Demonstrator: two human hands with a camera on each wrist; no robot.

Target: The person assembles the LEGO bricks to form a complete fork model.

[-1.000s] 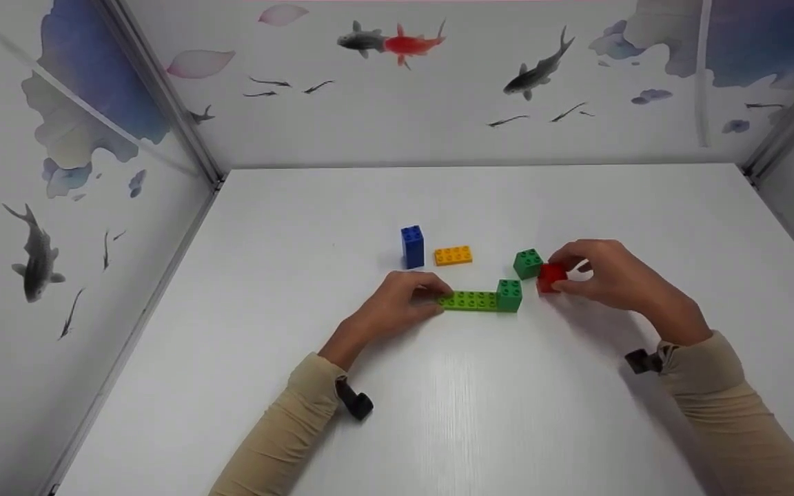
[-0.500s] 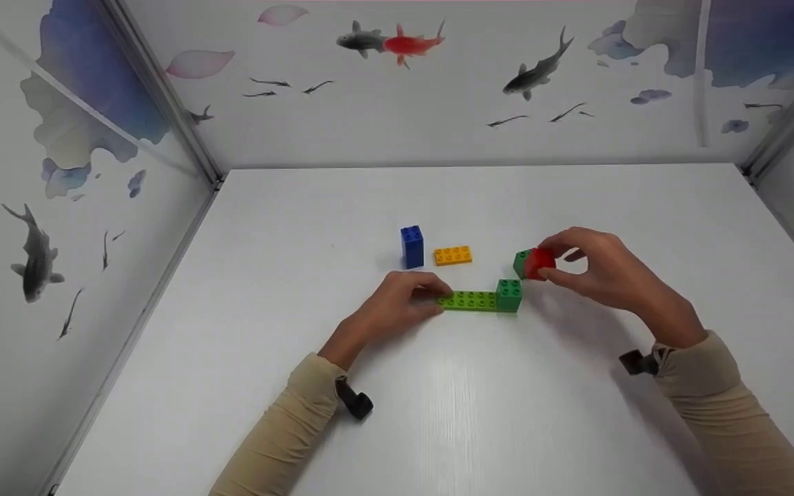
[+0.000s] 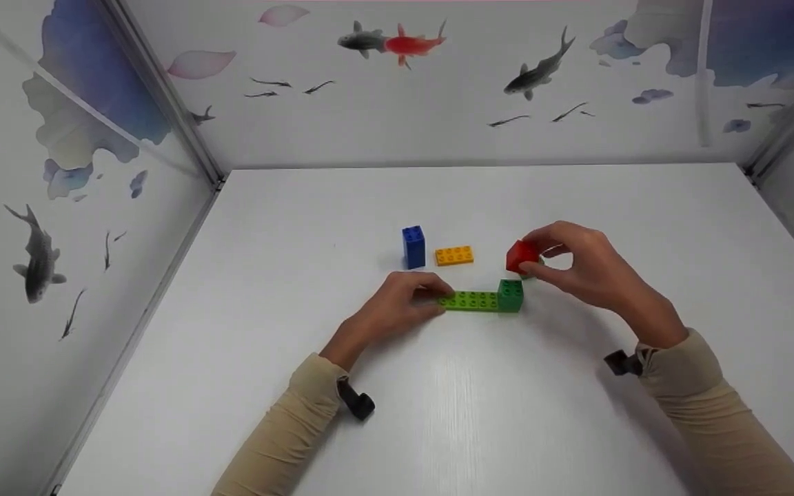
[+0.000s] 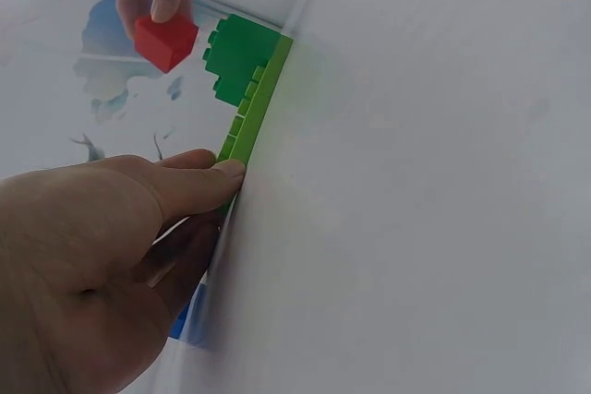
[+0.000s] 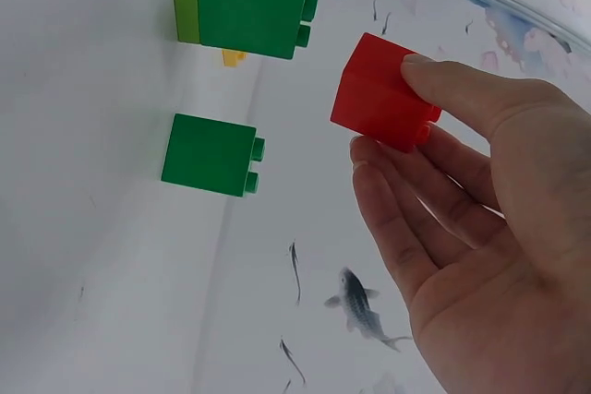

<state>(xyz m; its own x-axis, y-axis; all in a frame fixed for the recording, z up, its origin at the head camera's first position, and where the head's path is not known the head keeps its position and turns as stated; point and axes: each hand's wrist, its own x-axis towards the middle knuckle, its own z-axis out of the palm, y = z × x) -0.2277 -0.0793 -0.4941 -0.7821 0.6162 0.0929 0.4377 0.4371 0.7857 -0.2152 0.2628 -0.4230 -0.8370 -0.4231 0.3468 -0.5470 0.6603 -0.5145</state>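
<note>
My left hand pinches the left end of a flat lime-green building plate lying on the table. On the plate's right end sits a green brick. A red brick is pinched between the thumb and fingers of my right hand, raised above the table and tilted. In the right wrist view the red brick shows its studs facing toward the palm side. Behind it a second green brick stands loose on the table, mostly covered by the red one in the head view.
A tall blue block stands upright behind the lime-green plate. Beside it lies a flat yellow-orange brick. White panels printed with fish border the white table at the back and sides.
My right hand has lifted the red brick from the table and carried it leftward, in front of the loose green brick. The left hand and the lime-green plate have stayed put.
</note>
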